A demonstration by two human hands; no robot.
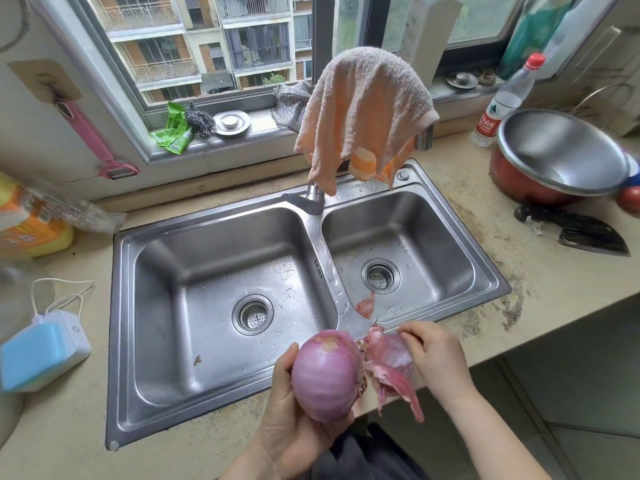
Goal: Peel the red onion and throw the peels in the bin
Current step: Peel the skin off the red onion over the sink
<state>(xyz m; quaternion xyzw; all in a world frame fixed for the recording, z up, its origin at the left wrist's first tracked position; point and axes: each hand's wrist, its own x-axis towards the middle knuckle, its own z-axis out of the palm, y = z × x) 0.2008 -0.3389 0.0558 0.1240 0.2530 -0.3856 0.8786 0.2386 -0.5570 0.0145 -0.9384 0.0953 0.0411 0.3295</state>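
My left hand (287, 420) cups a large red onion (323, 375) from below, over the front rim of the sink. The onion's upper side is pale purple and smooth. My right hand (438, 358) pinches a curled sheet of reddish peel (391, 365) that still hangs against the onion's right side. A loose scrap of peel (366, 305) lies in the right basin near its front corner. No bin is in view.
A steel double sink (221, 216) fills the middle, with a peach towel (363, 109) draped over the tap. On the right counter stand a steel bowl on a red pot (557, 150), a bottle (505, 98) and a dark cleaver (585, 230). A blue-white box (41, 351) sits left.
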